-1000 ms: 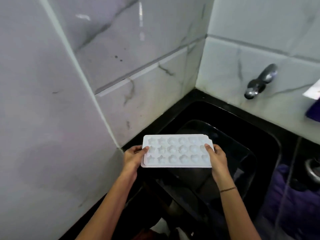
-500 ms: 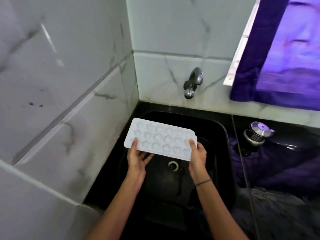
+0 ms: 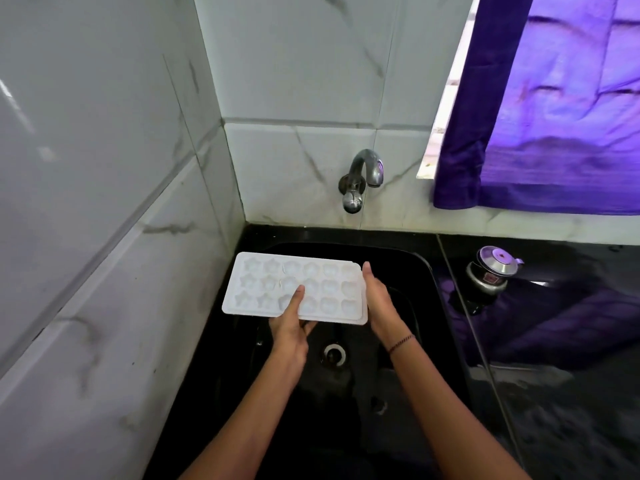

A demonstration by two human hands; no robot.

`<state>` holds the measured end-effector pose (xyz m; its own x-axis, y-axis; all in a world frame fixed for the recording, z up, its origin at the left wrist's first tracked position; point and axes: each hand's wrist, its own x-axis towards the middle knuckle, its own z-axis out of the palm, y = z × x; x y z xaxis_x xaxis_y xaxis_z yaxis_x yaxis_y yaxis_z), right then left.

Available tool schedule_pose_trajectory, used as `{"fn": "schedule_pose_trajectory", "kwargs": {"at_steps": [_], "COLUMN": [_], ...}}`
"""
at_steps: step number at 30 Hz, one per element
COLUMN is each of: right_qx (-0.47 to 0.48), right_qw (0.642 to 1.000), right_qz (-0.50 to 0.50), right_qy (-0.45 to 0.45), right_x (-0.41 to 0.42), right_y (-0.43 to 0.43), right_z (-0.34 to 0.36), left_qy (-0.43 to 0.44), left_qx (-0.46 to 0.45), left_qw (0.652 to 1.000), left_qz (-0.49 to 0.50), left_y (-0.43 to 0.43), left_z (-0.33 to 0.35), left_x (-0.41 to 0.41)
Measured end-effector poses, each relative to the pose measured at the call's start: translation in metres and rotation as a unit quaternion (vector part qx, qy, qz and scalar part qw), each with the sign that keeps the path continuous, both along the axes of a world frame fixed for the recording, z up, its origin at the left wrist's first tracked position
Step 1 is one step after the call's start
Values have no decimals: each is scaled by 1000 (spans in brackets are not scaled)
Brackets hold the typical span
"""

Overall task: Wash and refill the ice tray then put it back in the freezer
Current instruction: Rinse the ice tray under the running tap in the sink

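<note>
My left hand pinched and right hand clasped the ice tray over the sink; a loose grip risked dropping it.

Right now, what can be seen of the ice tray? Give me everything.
The ice tray is a white, plastic-looking rectangle with three rows of six moulded cavities, star shapes at its left, rounder ones at its right. It is held roughly level, cavities up, over the black sink, in front of the wall tap. The left hand pinches its near edge, thumb on top; the right hand grips its right end. No water runs onto it.
</note>
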<state>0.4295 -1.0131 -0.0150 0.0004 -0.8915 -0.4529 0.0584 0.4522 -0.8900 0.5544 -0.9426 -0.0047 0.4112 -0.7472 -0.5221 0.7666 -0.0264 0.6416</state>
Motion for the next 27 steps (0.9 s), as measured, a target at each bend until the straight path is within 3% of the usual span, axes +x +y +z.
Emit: {"fn": "schedule_pose_trajectory", "kwargs": {"at_steps": [3,9,16,18,27], "right_qx": [-25,-71,-53,-46,-89], "right_qw": [995,991,998,999,981], "right_qz": [1,-6,7,12,-14], "right_qy": [92,111,-15,-5,170], "right_x": [2,13,36,41,51], "right_y": [-39,-141,-201,-206,-213], "right_z": [16,37,49,49,42], "left_qy": [6,29,25,22,26], "left_qx": [-4,5,14,12,33], "left_qw": [1000,1000,999,999,999], "left_qz": [-4,-10,-31,-33,-28], "left_y": [-14,-42,-70,-76,-83], "left_z": [-1,-8,-16,-17,-19], "left_x": [3,8,7,6,-3]}}
